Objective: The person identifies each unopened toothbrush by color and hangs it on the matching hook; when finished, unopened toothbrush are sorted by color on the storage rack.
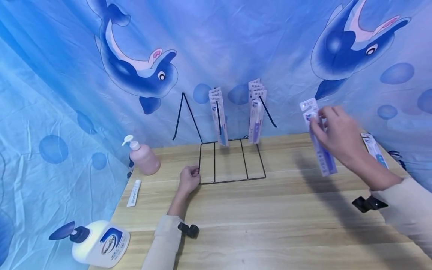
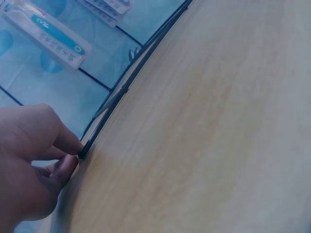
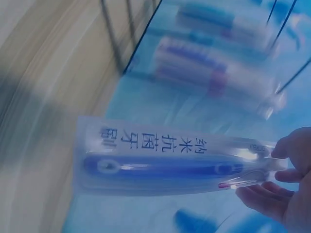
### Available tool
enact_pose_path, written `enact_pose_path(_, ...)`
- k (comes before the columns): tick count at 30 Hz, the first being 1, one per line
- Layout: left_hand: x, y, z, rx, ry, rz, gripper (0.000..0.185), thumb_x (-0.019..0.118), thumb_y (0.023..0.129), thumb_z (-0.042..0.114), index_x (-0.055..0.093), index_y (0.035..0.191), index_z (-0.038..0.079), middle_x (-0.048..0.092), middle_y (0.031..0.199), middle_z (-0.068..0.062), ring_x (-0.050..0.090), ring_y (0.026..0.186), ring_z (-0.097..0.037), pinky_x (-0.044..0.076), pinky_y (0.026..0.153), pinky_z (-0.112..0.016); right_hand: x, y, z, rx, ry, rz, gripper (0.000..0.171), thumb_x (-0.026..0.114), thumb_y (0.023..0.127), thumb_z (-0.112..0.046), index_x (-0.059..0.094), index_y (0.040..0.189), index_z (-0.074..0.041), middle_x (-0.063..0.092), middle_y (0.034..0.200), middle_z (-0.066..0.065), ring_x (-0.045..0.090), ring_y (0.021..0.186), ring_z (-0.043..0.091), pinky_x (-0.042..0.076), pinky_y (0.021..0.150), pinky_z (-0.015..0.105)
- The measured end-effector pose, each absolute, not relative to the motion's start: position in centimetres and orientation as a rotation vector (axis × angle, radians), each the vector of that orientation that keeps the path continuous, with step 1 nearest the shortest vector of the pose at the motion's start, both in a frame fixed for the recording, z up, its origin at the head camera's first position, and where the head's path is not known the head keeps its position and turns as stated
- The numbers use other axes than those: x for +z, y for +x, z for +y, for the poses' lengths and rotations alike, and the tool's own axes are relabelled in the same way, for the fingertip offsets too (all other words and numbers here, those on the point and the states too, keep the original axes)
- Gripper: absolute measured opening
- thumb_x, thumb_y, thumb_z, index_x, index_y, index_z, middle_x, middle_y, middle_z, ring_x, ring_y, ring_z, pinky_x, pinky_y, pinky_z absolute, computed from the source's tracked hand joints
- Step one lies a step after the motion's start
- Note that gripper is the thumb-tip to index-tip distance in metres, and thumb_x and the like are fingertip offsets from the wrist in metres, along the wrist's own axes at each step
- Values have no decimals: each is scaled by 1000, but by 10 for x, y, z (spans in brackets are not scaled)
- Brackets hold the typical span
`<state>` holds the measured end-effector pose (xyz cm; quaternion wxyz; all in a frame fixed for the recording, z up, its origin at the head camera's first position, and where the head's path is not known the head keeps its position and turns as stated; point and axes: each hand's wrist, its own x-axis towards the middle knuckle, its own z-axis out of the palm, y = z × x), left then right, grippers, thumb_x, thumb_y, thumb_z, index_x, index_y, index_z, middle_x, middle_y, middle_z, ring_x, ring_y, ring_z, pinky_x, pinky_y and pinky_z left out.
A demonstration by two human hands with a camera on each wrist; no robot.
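Note:
My right hand (image 1: pixel 339 131) pinches a packaged toothbrush (image 1: pixel 320 150) near its upper end, holding it in the air to the right of a black wire rack (image 1: pixel 233 180). Through the clear pack in the right wrist view, the toothbrush (image 3: pixel 165 167) shows a blue handle. At the rack's front left corner, my left hand (image 1: pixel 189 179) grips the wire frame between thumb and fingers. Toothbrush packs (image 1: pixel 218 118) with a blue one in front hang on the middle hook, and packs with a purple one in front (image 1: pixel 256 120) on the right hook. The left hook (image 1: pixel 179 116) bears nothing.
Left of the rack stand a pink pump bottle (image 1: pixel 145 159), a small white tube (image 1: pixel 134 193) and a large white pump bottle (image 1: pixel 101 243). Another toothbrush pack (image 1: pixel 374 150) lies at the table's right edge. A blue dolphin curtain (image 1: pixel 219 45) hangs behind.

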<state>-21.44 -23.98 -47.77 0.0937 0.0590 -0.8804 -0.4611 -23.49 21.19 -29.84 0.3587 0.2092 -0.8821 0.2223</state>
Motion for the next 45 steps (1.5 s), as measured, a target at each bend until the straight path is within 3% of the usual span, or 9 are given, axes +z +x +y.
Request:
enact_pose_path(6, -480, -213, -240, -1352, 179, -2620, 44, 55, 77, -11, 64, 120, -13, 64, 98, -18, 63, 91, -29, 57, 83, -37, -293, -201, 179, 656, 652, -2152, 19, 70, 88, -5, 63, 102, 7, 59, 92, 19, 64, 71, 28, 55, 51, 36)
enact_pose_path(11, -480, -214, -240, -1351, 165, -2615, 43, 56, 78, -11, 63, 120, -13, 64, 98, -19, 63, 91, -29, 57, 84, -38, -292, -182, 161, 731, 720, -2096, 17, 71, 86, -1, 64, 99, 6, 58, 90, 16, 67, 73, 23, 57, 54, 30)
enact_pose_path(17, -480, -216, -241, -1347, 166, -2617, 42, 57, 78, -11, 63, 120, -13, 64, 99, -19, 63, 91, -29, 57, 83, -37, -296, -176, 152, 776, 746, -2041, 17, 73, 82, -1, 65, 96, 4, 59, 89, 14, 68, 72, 21, 58, 54, 31)
enact_pose_path(24, -480, -215, -242, -1369, 164, -2599, 42, 59, 79, -11, 63, 120, -13, 63, 98, -18, 62, 91, -29, 58, 82, -34, -302, -176, 143, 791, 755, -2102, 15, 71, 86, -2, 64, 98, 4, 59, 90, 13, 68, 74, 20, 59, 55, 32)
enact_pose_path(31, -481, -215, -241, -1360, 150, -2593, 42, 57, 78, -11, 64, 119, -14, 63, 97, -18, 62, 90, -28, 58, 81, -34, -314, -194, 132, 854, 703, -2135, 14, 68, 90, -6, 63, 98, 5, 59, 91, 15, 67, 75, 25, 60, 56, 38)
enact_pose_path(39, -478, -214, -241, -1385, 163, -2590, 42, 56, 79, -12, 63, 121, -13, 63, 100, -20, 62, 92, -29, 57, 83, -35, -322, -236, 112, 965, 605, -2138, 17, 66, 91, -6, 59, 99, 6, 52, 91, 17, 62, 75, 29, 60, 58, 40)
enact_pose_path(45, -480, -214, -241, -1376, 158, -2590, 41, 57, 78, -11, 64, 119, -14, 63, 98, -19, 63, 90, -28, 58, 82, -35, -326, -266, 97, 974, 603, -2077, 20, 64, 93, -13, 54, 99, 3, 44, 88, 15, 49, 70, 23, 49, 51, 35)
